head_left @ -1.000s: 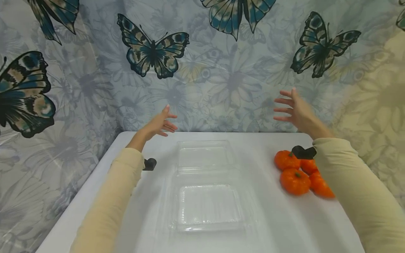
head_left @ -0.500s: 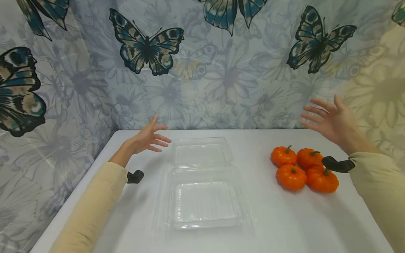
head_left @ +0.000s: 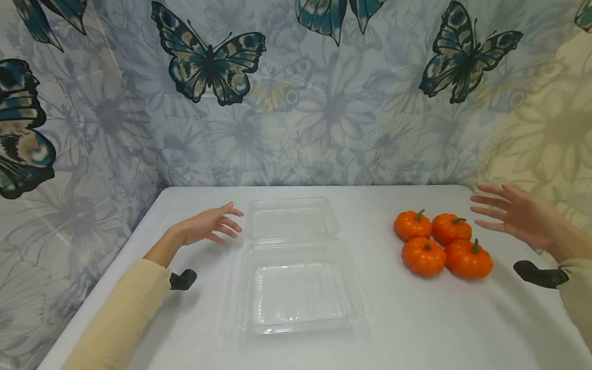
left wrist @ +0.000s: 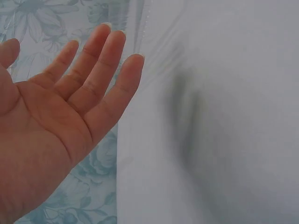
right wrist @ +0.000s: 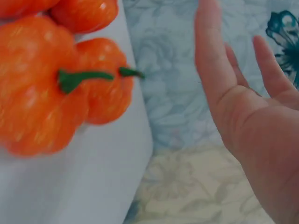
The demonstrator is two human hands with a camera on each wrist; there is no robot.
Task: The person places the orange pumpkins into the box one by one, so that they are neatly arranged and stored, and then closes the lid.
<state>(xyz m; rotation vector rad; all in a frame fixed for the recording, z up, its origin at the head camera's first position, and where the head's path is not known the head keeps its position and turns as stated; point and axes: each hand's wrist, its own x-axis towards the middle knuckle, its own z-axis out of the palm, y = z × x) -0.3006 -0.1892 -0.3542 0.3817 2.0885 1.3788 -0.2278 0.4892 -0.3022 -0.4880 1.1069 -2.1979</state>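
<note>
- While the left hand point(head_left: 210, 224) hangs over the tabletop point(head_left: 194, 339), its fingers are loosely spread and gently bent, the palm bare in the left wrist view: it grips nothing!
- And what is it nearest to? The clear plastic container point(head_left: 300, 295), lying open mid-tabletop, with the hand at its 10 o'clock, just beside the far half.
- Look at that container: two see-through halves, one at 12 o'clock of the other, ridges and rims catching the light.
- Over to 3 o'clock of it, well apart, sit four orange pumpkins point(head_left: 423, 257), bunched two by two, green stems poking out.
- Now the right hand point(head_left: 520, 216), wide open at the pumpkins' 2 o'clock! Fingers stretched apart, gripping nothing, near the bunch but clear of it.
- Both arms wear cream sleeves point(head_left: 122, 313), each with a black mount point(head_left: 183, 280) at the wrist.
- Up at 12 o'clock, behind it all, rises a floral wall point(head_left: 333, 128), with big teal-and-black butterflies point(head_left: 210, 64) splashed across it.
</note>
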